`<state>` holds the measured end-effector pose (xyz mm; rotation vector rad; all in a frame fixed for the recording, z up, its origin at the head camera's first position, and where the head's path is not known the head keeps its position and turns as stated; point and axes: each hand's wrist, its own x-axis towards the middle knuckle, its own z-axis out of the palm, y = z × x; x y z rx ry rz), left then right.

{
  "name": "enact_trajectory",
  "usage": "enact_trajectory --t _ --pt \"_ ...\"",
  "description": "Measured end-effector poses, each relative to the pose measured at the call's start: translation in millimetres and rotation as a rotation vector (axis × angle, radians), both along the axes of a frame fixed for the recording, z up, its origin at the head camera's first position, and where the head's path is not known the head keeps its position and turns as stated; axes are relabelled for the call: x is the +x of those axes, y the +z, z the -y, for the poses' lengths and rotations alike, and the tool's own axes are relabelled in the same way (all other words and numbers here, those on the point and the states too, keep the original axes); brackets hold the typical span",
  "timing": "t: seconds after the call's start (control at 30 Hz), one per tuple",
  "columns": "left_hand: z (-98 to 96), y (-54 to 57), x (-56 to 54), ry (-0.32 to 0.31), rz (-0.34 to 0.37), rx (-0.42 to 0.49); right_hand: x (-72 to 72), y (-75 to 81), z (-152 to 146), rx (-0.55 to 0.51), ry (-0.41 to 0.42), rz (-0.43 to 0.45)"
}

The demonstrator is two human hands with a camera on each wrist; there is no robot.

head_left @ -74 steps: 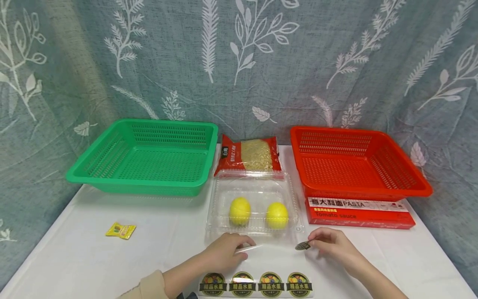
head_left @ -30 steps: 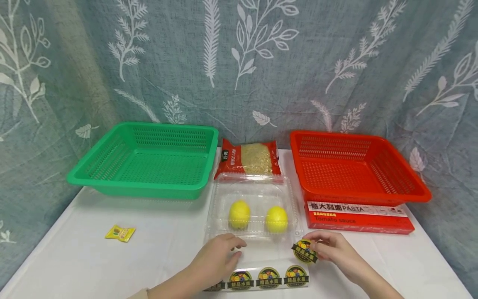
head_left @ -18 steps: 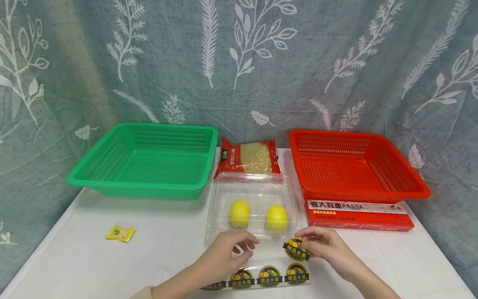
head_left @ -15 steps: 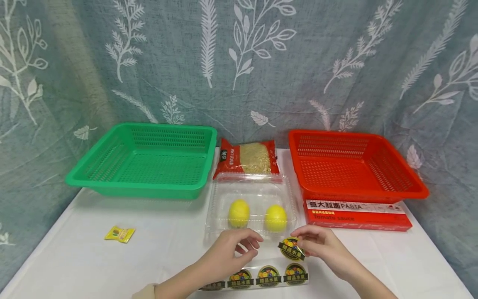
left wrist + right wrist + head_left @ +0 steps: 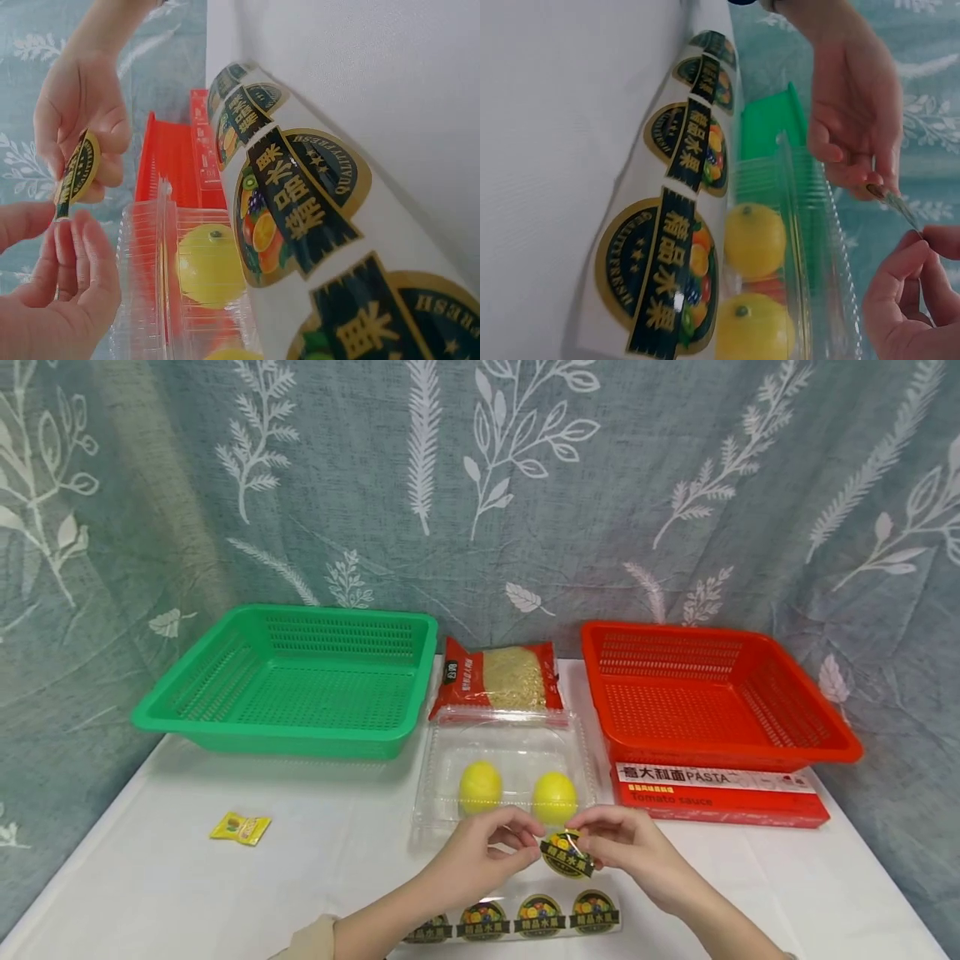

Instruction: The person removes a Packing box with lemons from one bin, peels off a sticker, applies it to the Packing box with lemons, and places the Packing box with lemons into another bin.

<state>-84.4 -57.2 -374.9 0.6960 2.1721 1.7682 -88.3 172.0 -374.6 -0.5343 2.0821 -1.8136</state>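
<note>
My left hand (image 5: 487,856) and right hand (image 5: 630,852) meet in front of a clear plastic clamshell box (image 5: 512,739). Between them is a round black-and-gold fruit sticker (image 5: 567,854), held up and tilted. The right thumb and fingers pinch its right side, while the left fingertips pinch its left edge, as the left wrist view shows from the side. Below the hands lies a white strip of matching stickers (image 5: 405,232), several still on it. Two yellow lemons (image 5: 480,787) sit inside the closed box, partly behind the hands in the head view.
A green basket (image 5: 285,739) stands at the back left, a red basket (image 5: 735,747) at the back right. In front of the red one lies a pasta box (image 5: 720,802). A noodle packet (image 5: 517,677) lies behind the clamshell; a small yellow wrapped candy (image 5: 241,828) is at left.
The right hand has turned the sticker face-on and carried it left. The left hand has let go of the sticker strip, which now lies flat, and moved right to the sticker's edge.
</note>
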Motion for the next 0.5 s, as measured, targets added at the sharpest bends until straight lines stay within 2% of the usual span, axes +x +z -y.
enact_trajectory --t 0.13,0.37,0.5 --pt "1.3 -1.0 -0.1 0.023 0.0 0.027 -1.2 1.7 6.0 0.016 -0.003 -0.005" --pt "5.5 3.8 -0.4 0.054 0.065 0.043 -2.7 10.8 17.8 0.036 -0.035 -0.011" --pt "8.2 6.2 -1.1 0.086 0.071 0.062 -4.6 12.1 21.9 0.026 -0.045 -0.025"
